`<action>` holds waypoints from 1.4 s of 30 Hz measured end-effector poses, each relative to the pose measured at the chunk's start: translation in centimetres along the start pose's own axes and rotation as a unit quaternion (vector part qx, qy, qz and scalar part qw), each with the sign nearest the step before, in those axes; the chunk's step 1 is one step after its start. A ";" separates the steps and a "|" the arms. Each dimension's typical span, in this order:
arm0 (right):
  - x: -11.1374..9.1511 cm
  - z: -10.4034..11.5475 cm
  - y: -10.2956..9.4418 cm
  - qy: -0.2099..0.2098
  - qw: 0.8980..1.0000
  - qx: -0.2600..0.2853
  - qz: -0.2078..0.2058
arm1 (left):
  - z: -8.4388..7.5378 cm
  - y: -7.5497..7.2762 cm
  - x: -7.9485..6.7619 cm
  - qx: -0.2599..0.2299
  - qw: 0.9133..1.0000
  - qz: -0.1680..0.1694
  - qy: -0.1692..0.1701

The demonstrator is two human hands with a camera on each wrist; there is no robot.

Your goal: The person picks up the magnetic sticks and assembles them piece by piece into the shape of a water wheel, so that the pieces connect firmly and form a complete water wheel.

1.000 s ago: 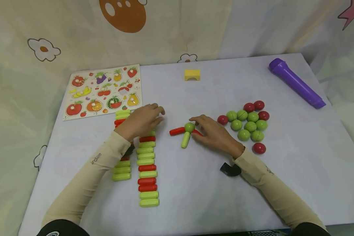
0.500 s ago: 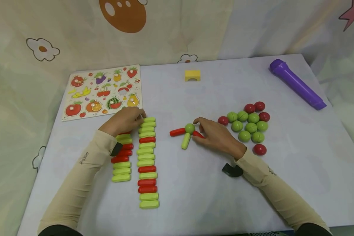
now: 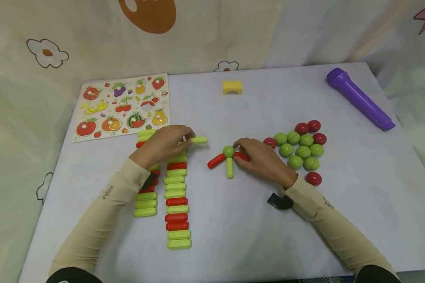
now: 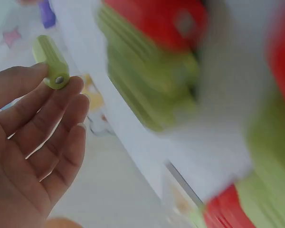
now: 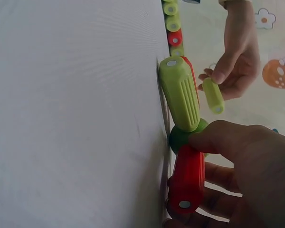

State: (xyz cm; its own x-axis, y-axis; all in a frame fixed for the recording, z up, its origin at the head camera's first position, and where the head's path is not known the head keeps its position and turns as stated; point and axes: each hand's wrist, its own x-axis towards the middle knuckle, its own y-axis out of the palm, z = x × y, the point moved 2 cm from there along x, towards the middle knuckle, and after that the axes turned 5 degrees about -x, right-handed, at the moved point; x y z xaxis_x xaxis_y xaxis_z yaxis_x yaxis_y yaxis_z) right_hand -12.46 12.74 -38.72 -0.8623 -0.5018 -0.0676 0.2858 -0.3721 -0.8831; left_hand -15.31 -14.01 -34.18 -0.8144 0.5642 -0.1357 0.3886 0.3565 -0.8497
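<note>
Between thumb and fingertips my left hand point(image 3: 164, 144) pinches a light green magnetic rod point(image 3: 200, 140), held out past the right column of rods. A metal tip shows on that rod point(image 4: 51, 61) in the left wrist view. My right hand point(image 3: 260, 160) grips a red magnetic rod point(image 5: 187, 178), its thumb by the green ball point(image 3: 228, 151) where the rods meet. From this ball also extend a second red rod point(image 3: 216, 160), pointing down-left, and a light green rod point(image 3: 230, 168), pointing toward the person.
Two columns of red and green rods point(image 3: 177, 209) lie beneath and beside my left arm. A group of green and red balls point(image 3: 303, 151) sits to the right. Farther back are a fruit puzzle board point(image 3: 125, 106), a yellow arch block point(image 3: 232, 87) and a purple tube point(image 3: 360, 99).
My left hand reached the far end of the right rod column, picked up a green rod and moved right with it. The ball-and-rod piece has turned slightly in my right hand.
</note>
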 end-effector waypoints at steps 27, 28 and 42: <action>0.3 -0.3 -0.5 -0.076 0.995 -0.030 -0.065 | 0.6 -0.9 -0.7 0.029 0.999 -0.011 -0.036; 0.2 -0.3 -0.6 -0.081 0.993 -0.034 -0.073 | 1.2 -1.1 -0.9 0.031 0.998 -0.008 -0.051; -1.6 1.5 -0.1 -0.116 0.985 -0.106 -0.070 | 4.0 -0.6 -1.3 -0.036 0.989 0.092 -0.113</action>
State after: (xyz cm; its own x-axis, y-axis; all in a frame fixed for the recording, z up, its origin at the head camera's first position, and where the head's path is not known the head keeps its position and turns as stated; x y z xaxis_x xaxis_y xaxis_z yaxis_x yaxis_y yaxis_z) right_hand -10.48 12.35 -37.85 -0.7613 -0.6313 0.1478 0.0560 -0.2912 -0.9550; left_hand -16.24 -17.93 -35.57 -0.7996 0.4462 -0.4019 0.5621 0.3205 -0.7624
